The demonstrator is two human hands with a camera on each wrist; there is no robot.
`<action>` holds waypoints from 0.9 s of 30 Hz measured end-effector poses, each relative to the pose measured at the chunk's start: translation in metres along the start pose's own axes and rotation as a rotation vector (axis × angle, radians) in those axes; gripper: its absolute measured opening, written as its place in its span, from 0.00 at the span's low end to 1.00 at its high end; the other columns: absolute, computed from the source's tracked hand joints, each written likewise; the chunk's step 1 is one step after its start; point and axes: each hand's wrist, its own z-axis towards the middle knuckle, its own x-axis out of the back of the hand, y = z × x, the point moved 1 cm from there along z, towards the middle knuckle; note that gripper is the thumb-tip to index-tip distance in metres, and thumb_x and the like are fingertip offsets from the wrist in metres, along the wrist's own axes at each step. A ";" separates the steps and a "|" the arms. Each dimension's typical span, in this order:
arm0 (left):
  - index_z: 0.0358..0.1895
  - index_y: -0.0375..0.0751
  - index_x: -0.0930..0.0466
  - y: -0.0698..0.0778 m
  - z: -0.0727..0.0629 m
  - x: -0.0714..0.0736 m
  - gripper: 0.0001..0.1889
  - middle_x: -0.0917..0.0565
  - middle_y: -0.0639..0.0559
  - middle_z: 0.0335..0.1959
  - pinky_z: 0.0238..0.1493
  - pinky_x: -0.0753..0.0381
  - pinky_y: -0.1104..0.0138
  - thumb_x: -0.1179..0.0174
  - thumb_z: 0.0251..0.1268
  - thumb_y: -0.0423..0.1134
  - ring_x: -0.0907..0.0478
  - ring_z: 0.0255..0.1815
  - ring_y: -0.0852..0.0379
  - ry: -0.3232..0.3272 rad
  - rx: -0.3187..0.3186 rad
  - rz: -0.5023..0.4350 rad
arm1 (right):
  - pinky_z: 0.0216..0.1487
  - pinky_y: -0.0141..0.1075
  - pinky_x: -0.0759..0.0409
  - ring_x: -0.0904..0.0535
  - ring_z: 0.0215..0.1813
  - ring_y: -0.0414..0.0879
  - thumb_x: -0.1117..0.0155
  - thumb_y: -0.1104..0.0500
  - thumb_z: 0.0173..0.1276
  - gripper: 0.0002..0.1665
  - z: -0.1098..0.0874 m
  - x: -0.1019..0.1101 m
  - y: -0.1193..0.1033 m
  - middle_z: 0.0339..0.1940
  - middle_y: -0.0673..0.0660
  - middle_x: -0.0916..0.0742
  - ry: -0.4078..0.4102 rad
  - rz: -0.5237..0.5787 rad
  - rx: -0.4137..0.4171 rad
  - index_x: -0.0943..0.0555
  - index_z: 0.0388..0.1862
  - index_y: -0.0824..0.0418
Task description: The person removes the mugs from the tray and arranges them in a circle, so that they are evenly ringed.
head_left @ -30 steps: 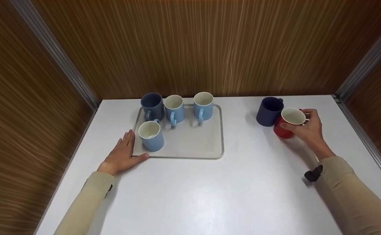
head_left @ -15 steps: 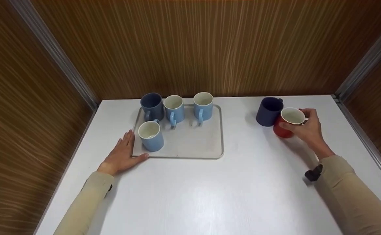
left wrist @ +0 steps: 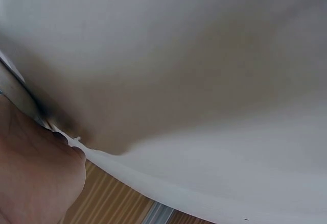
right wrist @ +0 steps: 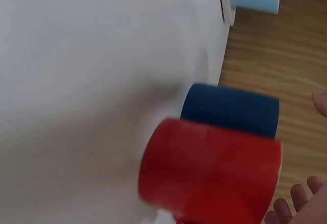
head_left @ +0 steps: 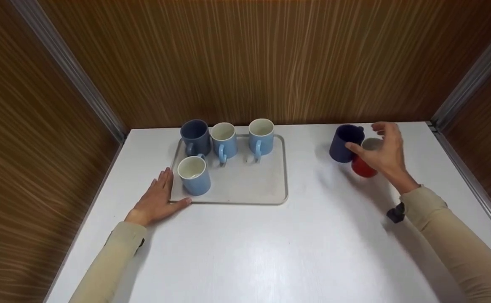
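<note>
Left hand (head_left: 155,201): fingers laid straight against the tray (head_left: 249,185). Four mugs (head_left: 229,146): on the tray, right of those fingers. Navy mug (head_left: 339,148): by the thumb of the right hand (head_left: 385,156), fingers spread wide, nothing held. Red mug (head_left: 363,169): partly hidden below those fingers; rim best cleared before gripping.

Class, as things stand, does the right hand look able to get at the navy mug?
Probably yes: the right hand hovers over the red mug, holding nothing, and the left side of the navy mug looks unblocked. The red mug crowds its near right side, so a grip from there may be awkward.
</note>
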 end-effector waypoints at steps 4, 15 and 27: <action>0.87 0.33 0.67 0.002 -0.001 0.002 0.67 0.64 0.37 0.90 0.89 0.61 0.44 0.51 0.67 0.83 0.66 0.91 0.37 0.009 -0.007 0.011 | 0.68 0.60 0.29 0.26 0.66 0.65 0.12 0.48 0.57 0.47 -0.001 -0.021 -0.021 0.63 0.68 0.21 -0.017 0.016 0.122 0.27 0.64 0.69; 0.87 0.32 0.66 0.003 -0.001 0.002 0.66 0.64 0.36 0.90 0.89 0.61 0.43 0.51 0.68 0.82 0.66 0.91 0.36 0.007 -0.009 0.004 | 0.70 0.58 0.23 0.23 0.67 0.60 0.14 0.44 0.58 0.47 -0.004 -0.091 -0.098 0.64 0.64 0.18 -0.225 0.092 0.226 0.27 0.67 0.63; 0.87 0.33 0.68 0.003 -0.002 0.001 0.67 0.66 0.37 0.90 0.89 0.62 0.44 0.51 0.67 0.83 0.68 0.91 0.38 0.000 -0.015 -0.006 | 0.77 0.53 0.26 0.24 0.73 0.58 0.15 0.41 0.57 0.53 -0.030 -0.167 -0.171 0.71 0.60 0.20 -0.472 0.219 0.306 0.30 0.76 0.58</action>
